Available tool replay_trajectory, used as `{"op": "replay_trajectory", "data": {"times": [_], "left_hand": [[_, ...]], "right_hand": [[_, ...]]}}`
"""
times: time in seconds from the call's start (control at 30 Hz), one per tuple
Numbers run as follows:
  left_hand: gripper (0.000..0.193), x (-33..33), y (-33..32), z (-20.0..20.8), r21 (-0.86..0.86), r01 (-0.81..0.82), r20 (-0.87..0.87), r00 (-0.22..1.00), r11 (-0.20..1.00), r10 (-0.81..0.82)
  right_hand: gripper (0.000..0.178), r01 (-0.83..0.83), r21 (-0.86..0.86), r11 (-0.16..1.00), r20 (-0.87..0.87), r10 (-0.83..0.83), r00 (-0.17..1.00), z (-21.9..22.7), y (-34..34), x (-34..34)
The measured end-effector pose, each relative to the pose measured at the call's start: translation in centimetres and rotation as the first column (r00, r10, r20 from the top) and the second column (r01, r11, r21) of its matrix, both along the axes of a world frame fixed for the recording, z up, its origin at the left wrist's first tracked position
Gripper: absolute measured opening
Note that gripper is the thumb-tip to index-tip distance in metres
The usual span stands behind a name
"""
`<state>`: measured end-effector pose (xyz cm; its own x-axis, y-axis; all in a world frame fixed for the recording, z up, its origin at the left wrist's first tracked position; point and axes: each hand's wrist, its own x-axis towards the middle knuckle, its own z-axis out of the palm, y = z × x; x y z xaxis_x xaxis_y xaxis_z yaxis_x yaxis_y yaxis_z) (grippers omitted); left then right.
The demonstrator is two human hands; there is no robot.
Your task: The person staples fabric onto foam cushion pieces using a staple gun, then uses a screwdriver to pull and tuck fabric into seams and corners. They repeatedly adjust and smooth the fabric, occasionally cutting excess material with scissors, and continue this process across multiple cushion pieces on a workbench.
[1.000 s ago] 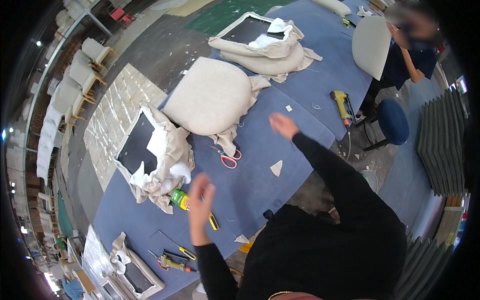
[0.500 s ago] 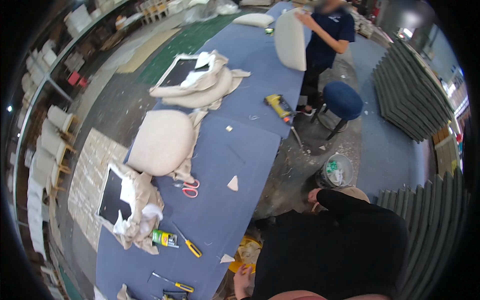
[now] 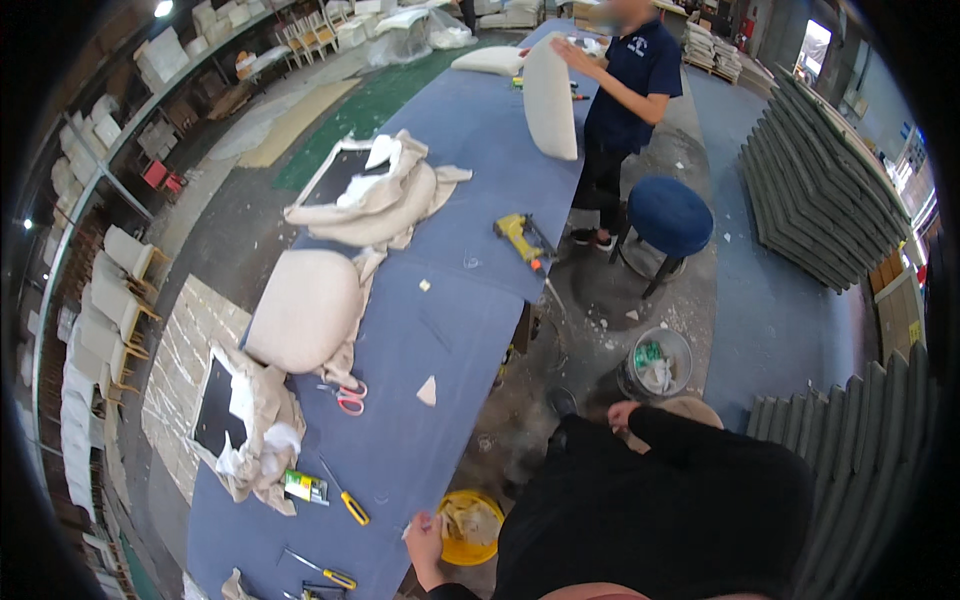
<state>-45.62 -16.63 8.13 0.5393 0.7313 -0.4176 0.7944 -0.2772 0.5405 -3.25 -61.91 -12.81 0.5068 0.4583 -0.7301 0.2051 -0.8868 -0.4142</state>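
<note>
My left hand (image 3: 425, 538) is at the table's near edge, beside a yellow bucket (image 3: 470, 528) with beige scraps in it. Its fingers are closed on a small pale fabric scrap (image 3: 407, 531), mostly covered by the hand. My right hand (image 3: 622, 415) hangs low on the right with curled fingers, by a round beige seat (image 3: 695, 408) partly behind my sleeve. What it holds, if anything, is hidden. Another beige scrap (image 3: 427, 390) lies on the blue-grey table (image 3: 400, 450), near red-handled scissors (image 3: 350, 398). A yellow-handled screwdriver (image 3: 352, 505) is farther left of my left hand.
Beige cushions (image 3: 305, 310) and half-covered seat pieces (image 3: 250, 425) line the table's left side. A yellow staple gun (image 3: 522, 238) lies near its right edge. Across the table a person (image 3: 632, 85) holds up a cushion (image 3: 548, 100). A blue stool (image 3: 670, 215) and a waste bin (image 3: 657, 362) stand on the floor.
My left hand has moved from over the bucket onto the scrap at the table edge, uncovering the bucket. The view has shifted. The other person still holds the cushion upright.
</note>
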Motion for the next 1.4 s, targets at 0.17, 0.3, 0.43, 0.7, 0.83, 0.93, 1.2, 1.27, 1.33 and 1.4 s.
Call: {"op": "replay_trajectory", "data": {"times": [0.17, 0.3, 0.43, 0.7, 0.83, 0.93, 1.2, 1.27, 1.33, 1.4], "left_hand": [[0.055, 13.1, -6.2, -5.5, -0.237, 0.200, 0.097, 0.978, 0.951, -0.182], [0.056, 20.7, -6.7, -0.5, -0.120, 0.225, 0.023, 0.974, 0.967, -0.224], [0.057, 31.7, -10.6, -1.2, -0.208, 0.345, 0.147, 0.936, 0.915, -0.320], [0.052, 44.6, -13.0, -0.8, -0.183, 0.626, 0.105, 0.779, 0.758, -0.618], [0.048, 48.7, -10.9, -0.8, -0.145, 0.685, 0.137, 0.728, 0.714, -0.671], [0.045, 52.0, -7.9, -1.8, -0.162, 0.656, 0.259, 0.749, 0.737, -0.610], [0.049, 67.1, 1.8, -1.5, -0.044, 0.594, 0.380, 0.753, 0.803, -0.537], [0.050, 70.9, 4.8, 0.0, -0.008, 0.638, 0.353, 0.722, 0.770, -0.595], [0.050, 74.1, 7.6, 0.2, 0.011, 0.709, 0.286, 0.674, 0.705, -0.681], [0.051, 77.0, 11.9, 0.4, -0.115, 0.672, 0.315, 0.723, 0.732, -0.615]], "right_hand": [[0.038, -0.096, 0.166, 0.981, 0.074, 0.085, 0.994, -7.8, -17.8, 4.1], [0.049, 0.609, -0.305, 0.732, -0.510, -0.666, 0.545, 0.3, -8.5, 5.0], [0.059, 0.685, -0.220, 0.695, -0.605, -0.648, 0.462, 8.1, -17.5, 7.5], [0.056, 0.879, -0.316, 0.356, -0.500, -0.850, 0.165, 12.8, -21.8, 7.3], [0.054, 0.900, -0.186, 0.394, -0.451, -0.848, 0.278, 11.4, -19.7, 8.7], [0.052, 0.899, -0.133, 0.417, -0.395, -0.854, 0.338, 11.6, -18.3, 10.9], [0.048, 0.901, -0.035, 0.432, -0.199, -0.887, 0.417, 13.1, -13.1, 14.1], [0.047, 0.872, -0.003, 0.489, -0.151, -0.862, 0.483, 12.1, -11.2, 13.9], [0.046, 0.800, 0.018, 0.600, -0.040, -0.799, 0.600, 11.6, -9.5, 13.3], [0.045, 0.720, 0.030, 0.693, 0.071, -0.720, 0.690, 10.9, -8.3, 14.6]]}}
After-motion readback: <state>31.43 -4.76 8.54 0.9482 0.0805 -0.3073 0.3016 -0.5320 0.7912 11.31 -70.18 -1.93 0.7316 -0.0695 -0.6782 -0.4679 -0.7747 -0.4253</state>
